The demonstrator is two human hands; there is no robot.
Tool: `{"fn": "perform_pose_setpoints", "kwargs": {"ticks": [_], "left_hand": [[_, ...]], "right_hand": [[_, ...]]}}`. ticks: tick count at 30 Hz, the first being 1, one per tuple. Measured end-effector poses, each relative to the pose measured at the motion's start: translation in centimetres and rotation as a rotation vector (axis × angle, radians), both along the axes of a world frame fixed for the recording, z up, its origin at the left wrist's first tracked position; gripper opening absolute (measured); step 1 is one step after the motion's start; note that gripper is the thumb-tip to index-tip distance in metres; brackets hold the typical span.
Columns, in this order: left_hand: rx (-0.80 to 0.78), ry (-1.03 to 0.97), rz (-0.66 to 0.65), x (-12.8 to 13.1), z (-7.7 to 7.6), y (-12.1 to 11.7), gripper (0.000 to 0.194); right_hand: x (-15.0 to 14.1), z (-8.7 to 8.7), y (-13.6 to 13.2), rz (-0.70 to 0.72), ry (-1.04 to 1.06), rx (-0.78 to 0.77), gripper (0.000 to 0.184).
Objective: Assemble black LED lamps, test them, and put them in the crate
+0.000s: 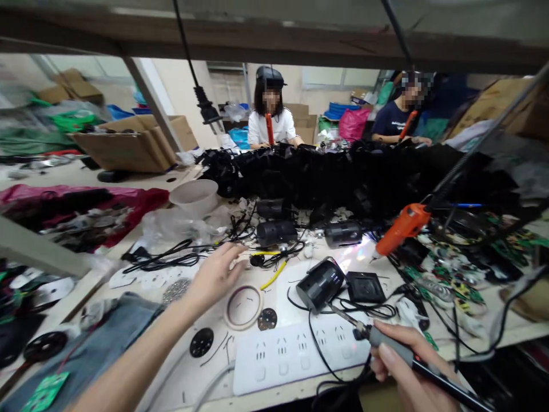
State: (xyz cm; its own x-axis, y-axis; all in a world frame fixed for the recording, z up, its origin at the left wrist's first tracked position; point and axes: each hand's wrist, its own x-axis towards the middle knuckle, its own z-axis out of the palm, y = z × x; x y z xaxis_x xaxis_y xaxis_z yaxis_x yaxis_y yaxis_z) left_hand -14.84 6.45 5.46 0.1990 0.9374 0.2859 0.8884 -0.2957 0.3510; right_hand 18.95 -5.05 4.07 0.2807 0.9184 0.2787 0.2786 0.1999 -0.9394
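One soldering iron (394, 345) fills curled right fingers (403, 335); left fingers (230, 253) spread loosely.

Cardboard box (124, 151) near translucent tub (195, 200)

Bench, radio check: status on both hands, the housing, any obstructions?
Left hand open, near tape. Right hand gripping iron. Iron tip by black housing, contact unclear. Possible snag: cable across power strip.

One soldering iron (381, 337), one power strip (291, 360), three orange drivers (403, 229), perhaps four housings (318, 288)
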Motion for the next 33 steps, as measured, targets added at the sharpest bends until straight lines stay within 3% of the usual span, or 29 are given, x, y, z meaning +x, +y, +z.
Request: {"fn": "perform_pose_setpoints", "kwargs": {"ticks": [3, 5, 8, 11, 15, 19, 25, 29, 33], "left_hand": [[-0.109, -0.201, -0.068, 6.1, 0.0, -0.3, 0.045], [-0.218, -0.250, -0.102, 10.1, 0.0, -0.4, 0.065], [-0.332, -0.164, -0.126, 14.4, -0.3, -0.3, 0.092], [-0.407, -0.055, -0.097, 16.4, -0.8, 0.1, 0.098], [-0.494, -0.056, -0.057, 16.8, -1.6, 0.6, 0.097], [-0.475, -0.219, -0.051, 16.2, -1.9, 0.4, 0.086], [-0.437, -0.473, 0.099, 13.4, -1.1, -1.9, 0.087], [-0.318, -0.678, 0.198, 11.9, -0.3, -5.2, 0.084], [-0.167, -0.723, 0.274, 11.0, -1.8, -8.0, 0.089]], "right_hand": [[-0.4, 0.1, -0.2, -0.030, 0.040, -0.040, 0.023], [-0.6, 0.4, -0.3, -0.049, 0.017, -0.005, 0.023], [-0.2, 0.8, -0.6, -0.081, -0.027, 0.051, 0.021], [1.0, 0.8, -1.0, -0.152, -0.034, 0.065, 0.021], [3.3, 0.1, -1.4, -0.214, -0.023, 0.035, 0.021], [6.3, 0.6, -1.3, -0.289, -0.081, 0.045, 0.026], [10.7, 3.3, -0.7, -0.705, -0.419, 0.091, 0.030], [11.8, 3.3, 1.1, -0.666, -0.577, 0.018, 0.032], [11.6, 2.2, 3.8, -0.607, -0.682, 0.012, 0.036]]}}
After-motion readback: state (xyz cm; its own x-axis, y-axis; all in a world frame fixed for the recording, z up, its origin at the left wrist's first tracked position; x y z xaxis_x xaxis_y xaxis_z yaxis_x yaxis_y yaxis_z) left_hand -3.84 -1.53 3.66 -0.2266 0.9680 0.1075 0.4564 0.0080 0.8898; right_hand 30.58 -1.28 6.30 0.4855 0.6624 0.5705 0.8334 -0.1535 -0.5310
